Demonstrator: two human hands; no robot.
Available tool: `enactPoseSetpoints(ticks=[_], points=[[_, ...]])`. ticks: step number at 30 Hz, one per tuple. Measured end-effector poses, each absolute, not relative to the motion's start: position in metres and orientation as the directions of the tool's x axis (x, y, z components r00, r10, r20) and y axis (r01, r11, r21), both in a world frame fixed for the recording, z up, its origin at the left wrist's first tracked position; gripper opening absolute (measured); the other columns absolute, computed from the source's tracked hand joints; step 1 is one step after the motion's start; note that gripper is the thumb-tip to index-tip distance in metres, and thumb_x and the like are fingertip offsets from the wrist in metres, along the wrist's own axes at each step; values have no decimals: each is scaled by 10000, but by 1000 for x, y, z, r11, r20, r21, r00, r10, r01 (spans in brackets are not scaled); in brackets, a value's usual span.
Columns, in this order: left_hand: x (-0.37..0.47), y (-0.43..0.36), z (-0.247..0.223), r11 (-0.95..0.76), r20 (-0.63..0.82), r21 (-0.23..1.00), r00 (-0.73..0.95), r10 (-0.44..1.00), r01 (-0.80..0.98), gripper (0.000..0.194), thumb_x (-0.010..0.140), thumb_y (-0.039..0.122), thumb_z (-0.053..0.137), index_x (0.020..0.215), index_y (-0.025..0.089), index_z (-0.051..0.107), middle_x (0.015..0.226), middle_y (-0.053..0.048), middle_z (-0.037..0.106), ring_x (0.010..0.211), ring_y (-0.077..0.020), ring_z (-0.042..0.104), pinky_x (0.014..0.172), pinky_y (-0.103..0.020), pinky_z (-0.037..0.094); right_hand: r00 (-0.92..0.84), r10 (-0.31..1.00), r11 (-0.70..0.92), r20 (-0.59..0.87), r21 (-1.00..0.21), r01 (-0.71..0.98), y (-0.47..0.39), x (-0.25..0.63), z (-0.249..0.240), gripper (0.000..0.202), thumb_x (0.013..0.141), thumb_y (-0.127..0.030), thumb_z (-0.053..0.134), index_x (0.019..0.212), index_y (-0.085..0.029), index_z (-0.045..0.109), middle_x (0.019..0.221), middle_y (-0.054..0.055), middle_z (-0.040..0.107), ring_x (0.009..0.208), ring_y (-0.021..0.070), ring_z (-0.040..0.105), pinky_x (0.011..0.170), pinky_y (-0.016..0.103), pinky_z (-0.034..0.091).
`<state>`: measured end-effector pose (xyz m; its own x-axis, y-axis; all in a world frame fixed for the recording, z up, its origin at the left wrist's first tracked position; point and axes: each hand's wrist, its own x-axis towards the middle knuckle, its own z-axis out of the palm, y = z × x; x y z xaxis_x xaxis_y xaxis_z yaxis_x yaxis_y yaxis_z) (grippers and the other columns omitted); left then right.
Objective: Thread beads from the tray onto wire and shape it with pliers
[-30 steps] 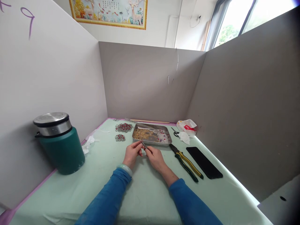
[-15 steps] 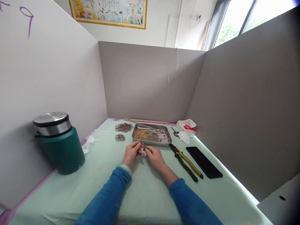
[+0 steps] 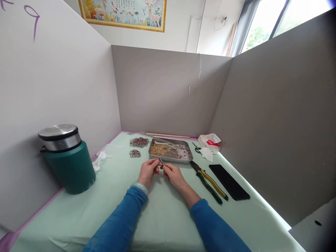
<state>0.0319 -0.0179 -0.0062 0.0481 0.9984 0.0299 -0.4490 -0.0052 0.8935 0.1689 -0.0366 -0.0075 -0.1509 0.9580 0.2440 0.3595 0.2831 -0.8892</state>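
Note:
Just in front of the metal tray [image 3: 170, 161], my two hands meet with their fingertips almost touching. My right hand [image 3: 173, 175] is closed in a pinch on a thin silvery metal piece [image 3: 161, 161], whose exact kind is too small to tell. The thumb and forefinger of my left hand [image 3: 147, 173] are pressed together at its far end; what they pinch is hidden. The tray holds gold beads [image 3: 160, 149] on its left and clear, red and purple beads [image 3: 183, 153] on its right. Thin rods [image 3: 154, 137] lie across its back rim.
Two piles of red-and-silver beaded pieces, a larger one [image 3: 139, 142] and a smaller one [image 3: 135, 153], lie left of the tray. Pliers [image 3: 208, 180], a black phone-like slab [image 3: 229, 182], scissors [image 3: 196, 148] and a tissue pack [image 3: 210, 142] lie right. A green flask [image 3: 69, 168] stands left.
The view has shifted very slightly. Both hands keep their place before the tray, and the thin silvery piece between the fingertips has tilted a little.

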Motion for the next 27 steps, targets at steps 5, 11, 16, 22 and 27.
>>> enactPoseSetpoints(ticks=[5, 11, 16, 22, 27], points=[[33, -18, -5, -9, 25, 896, 29, 999, -443, 346, 577, 318, 761, 801, 82, 645, 632, -24, 635, 414, -54, 444, 416, -221, 437, -138, 945, 326, 295, -831, 451, -38, 167, -7, 267, 835, -299, 413, 636, -174, 539, 553, -23, 506, 544, 115, 446, 527, 220, 285], [36, -18, -3, -57, 44, 918, -41, 998, -392, 342, 573, 321, 740, 785, 73, 638, 606, -28, 640, 404, -66, 455, 408, -231, 433, -151, 908, 397, 390, -693, 602, -35, 168, -8, 279, 869, -273, 388, 697, -178, 586, 630, 5, 588, 594, 129, 503, 553, 225, 296], [37, -15, -7, -118, 86, 932, -107, 991, -344, 316, 587, 310, 717, 774, 70, 632, 583, -23, 637, 376, -70, 457, 391, -231, 408, -181, 861, 452, 476, -551, 702, -33, 168, -9, 251, 876, -236, 392, 795, -185, 624, 758, 34, 644, 692, 144, 547, 609, 228, 320], [35, -17, -5, -106, 81, 921, -82, 993, -376, 323, 596, 309, 721, 794, 67, 639, 609, -32, 647, 398, -68, 466, 410, -230, 424, -172, 889, 433, 425, -654, 620, -33, 167, -9, 284, 876, -255, 388, 690, -176, 587, 655, 12, 611, 607, 127, 516, 569, 220, 313], [35, -20, -5, -29, 33, 908, 1, 999, -419, 311, 607, 290, 730, 813, 73, 646, 635, -42, 654, 420, -67, 475, 420, -219, 432, -173, 913, 404, 370, -756, 515, -35, 173, -7, 294, 874, -278, 386, 677, -175, 578, 612, -4, 589, 572, 120, 499, 549, 211, 319]])
